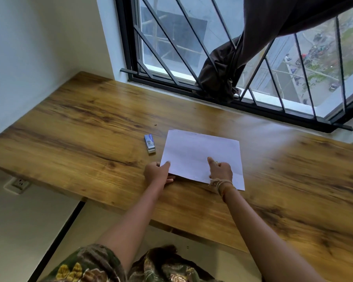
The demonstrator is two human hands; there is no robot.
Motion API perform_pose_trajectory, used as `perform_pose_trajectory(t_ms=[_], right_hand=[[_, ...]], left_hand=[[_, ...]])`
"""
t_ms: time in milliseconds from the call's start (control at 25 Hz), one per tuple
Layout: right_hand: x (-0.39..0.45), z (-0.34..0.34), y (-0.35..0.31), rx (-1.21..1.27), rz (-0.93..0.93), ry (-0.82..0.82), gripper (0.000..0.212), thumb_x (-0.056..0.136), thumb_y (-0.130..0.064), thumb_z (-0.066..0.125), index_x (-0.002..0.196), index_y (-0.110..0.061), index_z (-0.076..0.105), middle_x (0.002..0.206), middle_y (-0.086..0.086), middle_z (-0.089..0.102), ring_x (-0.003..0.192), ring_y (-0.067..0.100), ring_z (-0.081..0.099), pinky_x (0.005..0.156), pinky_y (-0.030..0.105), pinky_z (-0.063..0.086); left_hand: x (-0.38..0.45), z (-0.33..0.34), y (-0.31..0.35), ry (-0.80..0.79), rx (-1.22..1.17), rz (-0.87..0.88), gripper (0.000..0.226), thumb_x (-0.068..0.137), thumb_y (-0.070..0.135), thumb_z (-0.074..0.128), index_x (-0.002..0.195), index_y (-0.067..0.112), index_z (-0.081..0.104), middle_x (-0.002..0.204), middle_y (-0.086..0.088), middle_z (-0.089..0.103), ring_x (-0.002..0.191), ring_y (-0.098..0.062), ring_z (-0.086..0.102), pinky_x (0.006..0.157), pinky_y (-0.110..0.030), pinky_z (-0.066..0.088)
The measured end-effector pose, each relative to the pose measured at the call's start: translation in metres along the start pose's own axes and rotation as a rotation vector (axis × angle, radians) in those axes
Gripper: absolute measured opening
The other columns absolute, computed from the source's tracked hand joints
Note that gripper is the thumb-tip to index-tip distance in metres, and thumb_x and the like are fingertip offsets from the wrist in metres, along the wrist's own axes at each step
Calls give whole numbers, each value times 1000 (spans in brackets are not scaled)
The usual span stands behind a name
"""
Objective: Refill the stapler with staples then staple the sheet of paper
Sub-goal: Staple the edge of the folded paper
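Both hands on the paper (202, 153): left hand (156, 173) pinches its seven-o'clock corner, right hand (221, 169) presses it flat, probably squaring it, staple box (150, 143) waiting at ten o'clock.

Wooden desk (90, 123), barred window (192, 47), brown curtain (253, 37), wall socket (18, 183).

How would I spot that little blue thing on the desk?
Start at the wooden desk under the barred window. Find the white sheet of paper both hands touch. Just left of it lies a small blue box, the only coloured item there.
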State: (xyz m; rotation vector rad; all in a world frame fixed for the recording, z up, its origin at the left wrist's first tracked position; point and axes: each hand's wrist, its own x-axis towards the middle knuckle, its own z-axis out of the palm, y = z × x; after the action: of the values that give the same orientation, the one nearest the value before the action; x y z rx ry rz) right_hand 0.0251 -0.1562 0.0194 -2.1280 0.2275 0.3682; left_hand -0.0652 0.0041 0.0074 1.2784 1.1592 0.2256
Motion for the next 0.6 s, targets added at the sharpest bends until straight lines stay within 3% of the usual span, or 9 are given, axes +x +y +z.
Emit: perform_pose_trajectory(t_ms=[80, 200, 280, 360, 440, 600], right_hand=[[8, 17, -24, -78, -118, -64, 50, 85, -41, 62, 51, -14, 39, 58, 8, 44, 78, 39, 66, 62, 33, 42], [21, 55, -67, -296, -349, -148, 51, 81, -41, 67, 52, -12, 37, 56, 6, 38, 64, 26, 49, 50, 30, 28], [31, 82, -92, -413, -425, -215, 52, 76, -42, 72, 52, -13, 35, 59, 8, 37, 63, 23, 43, 52, 33, 25], [40, 107, -113, -488, -428, -256, 44, 73, -41, 75, 57, -11, 48, 67, 9, 45, 68, 23, 45, 57, 30, 30], [49, 127, -130, -544, -424, -271, 34, 73, -37, 76, 75, -7, 60, 77, 12, 53, 76, 25, 52, 62, 30, 36], [53, 151, -148, -535, -380, -247, 26, 70, -26, 74, 79, -13, 54, 87, 13, 61, 91, 31, 64, 63, 30, 42]], left_hand=[[12, -12, 2, 6, 24, 18, 15, 84, 18, 71, 78, 8, 61, 93, -14, 68, 67, -29, 72, 47, -32, 59], [25, -23, 4, -129, 24, -33, 15, 82, 16, 73, 80, 6, 63, 95, -19, 70, 66, -31, 73, 46, -29, 57], [28, -28, 11, -211, -45, -131, 17, 81, 13, 74, 88, 2, 63, 97, -21, 70, 66, -31, 72, 45, -28, 56], [32, -32, 17, -280, -118, -230, 29, 81, 11, 75, 103, 0, 60, 96, -21, 68, 64, -31, 71, 44, -29, 56], [37, -34, 20, -313, -126, -286, 36, 81, 11, 75, 110, 1, 55, 91, -19, 67, 60, -29, 71, 45, -30, 57], [41, -30, 21, -290, -93, -325, 30, 80, 11, 75, 102, 4, 56, 91, -19, 67, 58, -29, 71, 45, -32, 57]])
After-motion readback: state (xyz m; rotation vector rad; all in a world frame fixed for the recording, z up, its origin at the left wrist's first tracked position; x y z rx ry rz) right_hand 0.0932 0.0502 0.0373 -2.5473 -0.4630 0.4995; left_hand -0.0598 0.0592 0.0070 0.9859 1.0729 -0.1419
